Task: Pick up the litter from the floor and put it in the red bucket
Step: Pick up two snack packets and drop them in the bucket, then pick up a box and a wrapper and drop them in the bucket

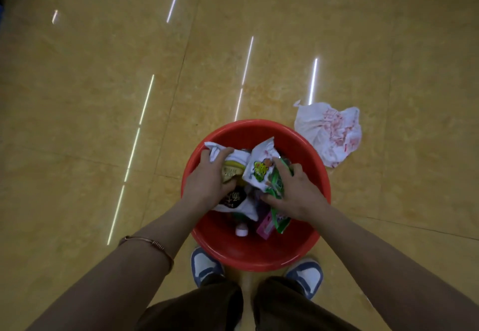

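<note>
Head view: left hand [207,185] gripping what looks like white wrappers [215,149], right hand [295,196] gripping green-white packet [261,170], both inside red bucket [259,260]; white bag [329,134] on floor [103,97] just off bucket's far-right rim, nearer right hand.

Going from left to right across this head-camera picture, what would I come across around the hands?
The bracelet → left hand gripping a white wrapper → green-and-white snack packet → right hand holding that packet → white plastic bag on the floor.
</note>
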The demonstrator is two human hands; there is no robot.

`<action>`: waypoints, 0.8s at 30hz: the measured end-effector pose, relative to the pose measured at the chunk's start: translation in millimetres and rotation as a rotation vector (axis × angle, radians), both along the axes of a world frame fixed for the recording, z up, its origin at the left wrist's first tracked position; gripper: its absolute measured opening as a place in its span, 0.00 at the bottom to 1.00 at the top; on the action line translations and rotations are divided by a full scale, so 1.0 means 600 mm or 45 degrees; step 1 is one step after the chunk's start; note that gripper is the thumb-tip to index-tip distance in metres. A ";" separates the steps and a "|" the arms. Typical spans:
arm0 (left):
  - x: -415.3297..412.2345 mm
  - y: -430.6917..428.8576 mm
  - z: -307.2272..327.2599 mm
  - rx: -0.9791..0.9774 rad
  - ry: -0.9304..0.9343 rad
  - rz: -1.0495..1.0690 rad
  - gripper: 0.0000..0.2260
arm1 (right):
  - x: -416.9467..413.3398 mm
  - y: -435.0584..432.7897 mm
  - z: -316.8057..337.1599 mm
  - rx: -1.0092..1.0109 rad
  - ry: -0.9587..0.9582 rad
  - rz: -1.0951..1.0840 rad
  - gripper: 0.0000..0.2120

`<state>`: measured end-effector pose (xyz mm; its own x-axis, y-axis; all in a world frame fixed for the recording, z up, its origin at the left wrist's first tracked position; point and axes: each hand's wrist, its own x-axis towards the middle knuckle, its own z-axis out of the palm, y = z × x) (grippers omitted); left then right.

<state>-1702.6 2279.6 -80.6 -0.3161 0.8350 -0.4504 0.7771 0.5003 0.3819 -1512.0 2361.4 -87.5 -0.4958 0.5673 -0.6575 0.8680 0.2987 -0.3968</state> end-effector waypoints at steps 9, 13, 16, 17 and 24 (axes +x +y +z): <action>0.010 -0.009 -0.003 -0.078 0.346 -0.399 0.36 | 0.005 -0.031 0.002 0.148 0.098 -0.060 0.52; 0.014 0.004 0.063 -0.160 0.303 -0.364 0.35 | 0.023 -0.020 0.067 0.193 0.086 -0.026 0.51; 0.017 0.018 0.129 -0.118 0.343 -0.380 0.38 | 0.033 -0.007 0.129 0.210 0.081 -0.036 0.50; 0.020 0.022 0.153 -0.101 0.349 -0.391 0.39 | 0.035 -0.003 0.152 0.222 0.091 -0.043 0.49; 0.048 0.069 0.361 0.124 0.351 -0.443 0.38 | 0.059 0.025 0.360 0.358 0.176 -0.116 0.42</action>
